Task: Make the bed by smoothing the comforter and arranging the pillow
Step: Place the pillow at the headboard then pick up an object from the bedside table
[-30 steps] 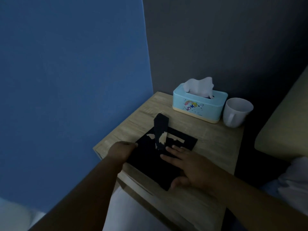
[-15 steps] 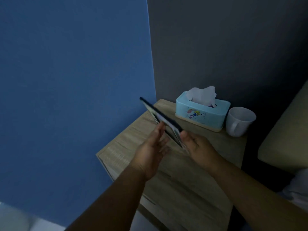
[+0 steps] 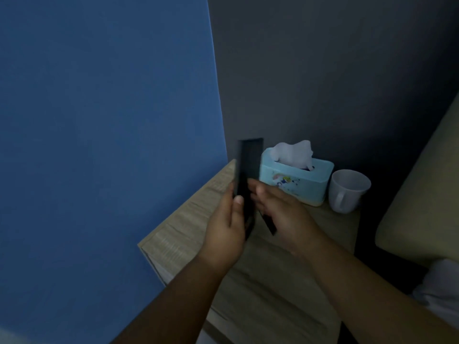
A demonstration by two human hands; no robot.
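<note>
A black picture frame (image 3: 248,165) is held upright and edge-on above the wooden bedside table (image 3: 273,281). My left hand (image 3: 223,229) grips its lower left edge, thumb on the front. My right hand (image 3: 280,209) holds it from the right, with the frame's back stand (image 3: 269,223) sticking out under the fingers. A bit of white bedding (image 3: 442,289) shows at the lower right edge, below a beige padded headboard (image 3: 422,207). No pillow is in view.
A light blue tissue box (image 3: 295,184) and a white mug (image 3: 347,191) stand at the table's back, right behind the frame. A blue wall (image 3: 99,145) runs along the table's left side and a dark grey wall (image 3: 323,83) behind it.
The frame lay flat on the table a second ago. Both hands lifted it and have turned it from tilted to upright, closer to the tissue box.
</note>
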